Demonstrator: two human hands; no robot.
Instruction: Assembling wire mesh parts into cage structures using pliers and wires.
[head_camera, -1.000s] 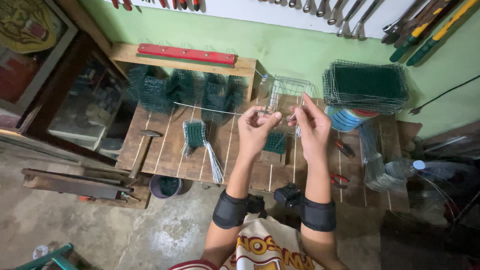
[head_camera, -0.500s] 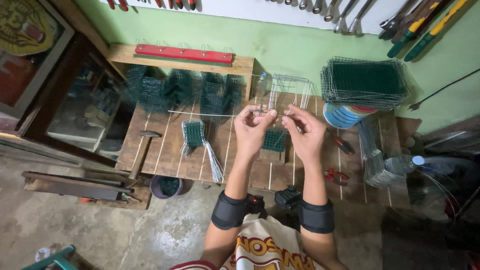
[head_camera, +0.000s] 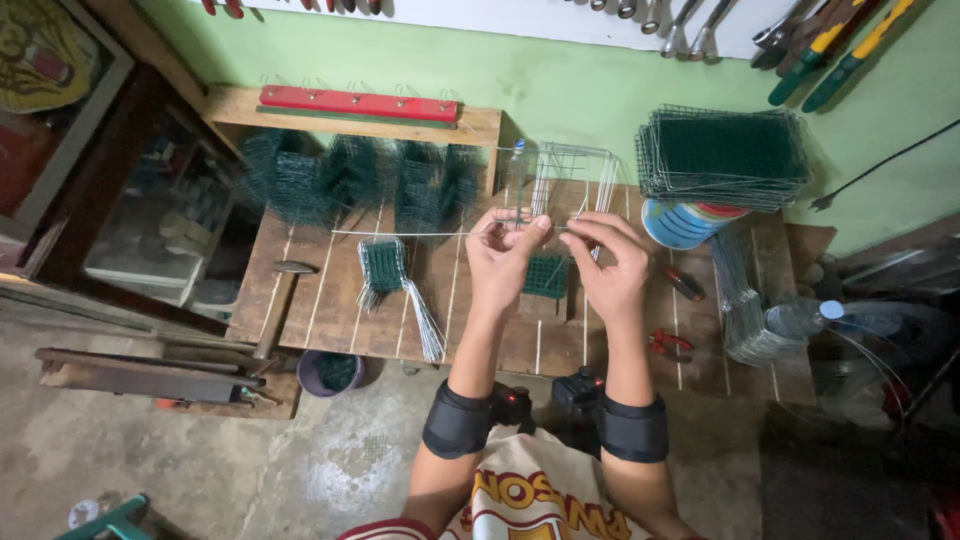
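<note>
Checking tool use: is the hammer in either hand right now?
No: the hammer lies on the workbench away from the left hand and right hand, which pinch a thin wire.

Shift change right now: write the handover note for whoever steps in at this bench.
Left hand: pinching a long thin wire that sticks out to the left.
Right hand: fingers on the same wire, close beside the left.
Both hang over the wooden bench.
Done: green mesh pieces stand at the back; flat mesh panels are stacked right.
Left: cut wires lie loose.
</note>
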